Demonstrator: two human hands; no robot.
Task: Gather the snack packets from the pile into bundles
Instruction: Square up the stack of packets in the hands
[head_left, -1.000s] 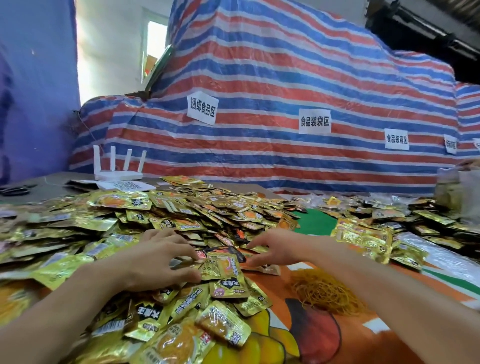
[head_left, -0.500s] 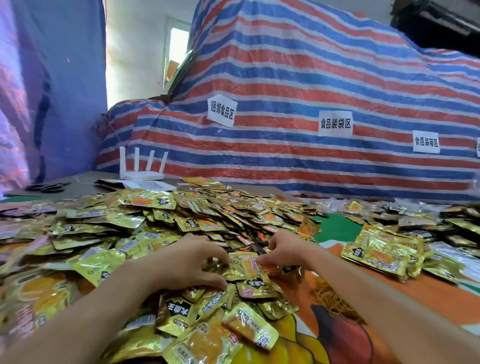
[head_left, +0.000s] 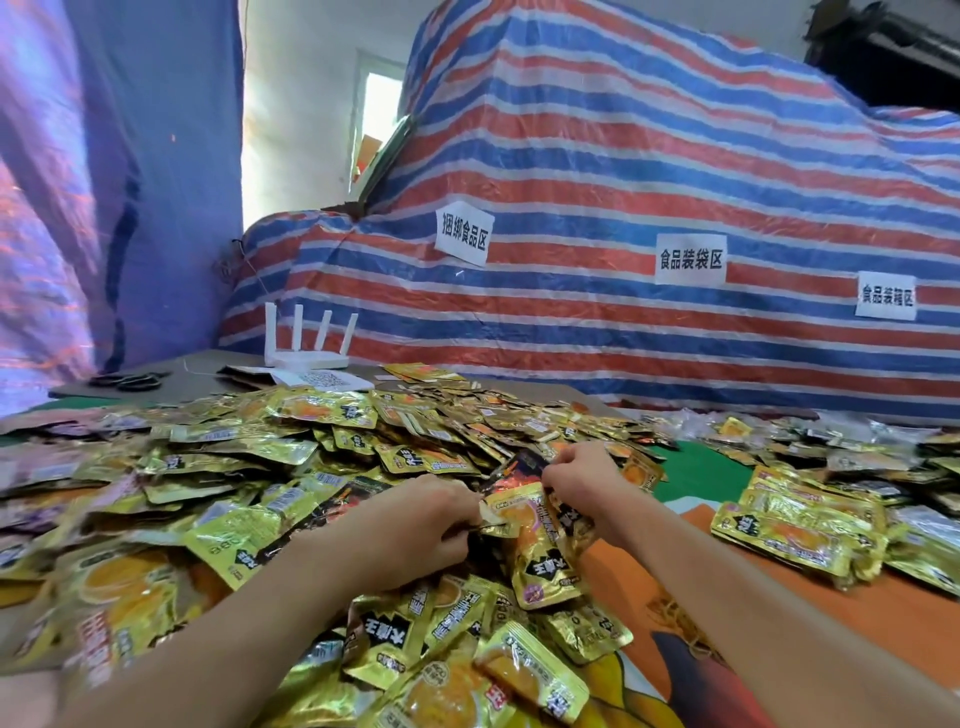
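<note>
Snack packets (head_left: 249, 467) in gold foil with orange and black print lie in a deep, loose pile that fills the table from 7 o'clock round to 12 o'clock. Two bare forearms reach in from the bottom edge and meet near the centre, at the pile's 3 o'clock margin. Between them is a small clutch of held packets (head_left: 524, 519). Its lowest packet hangs toward 6 o'clock with a black label showing, and the number held cannot be counted. The left hand (head_left: 431, 525), at 9 o'clock of the clutch, has curled fingers and pinches the clutch's near edge between thumb and fingertips. The right hand (head_left: 582, 478), at 1 o'clock of the clutch, is also curled, with its fingers closed round the upper edge of the same packets. At 3 o'clock, well apart from both hands, stacked packets (head_left: 800, 525) sit in neat piles on an orange table cover (head_left: 857, 623). A tangle of thin yellow rubber bands (head_left: 670, 610) lies on that cover at 5 o'clock, just beside the right forearm. A white router (head_left: 306, 348) with four upright antennas stands at the table's far end, at 11 o'clock. Behind it, from 12 to 3 o'clock, rises a red, white and blue striped tarpaulin (head_left: 623, 171) carrying three white paper labels (head_left: 690, 259) printed with Chinese characters. A purple-blue sheet (head_left: 78, 208) hangs at 10 o'clock.
</note>
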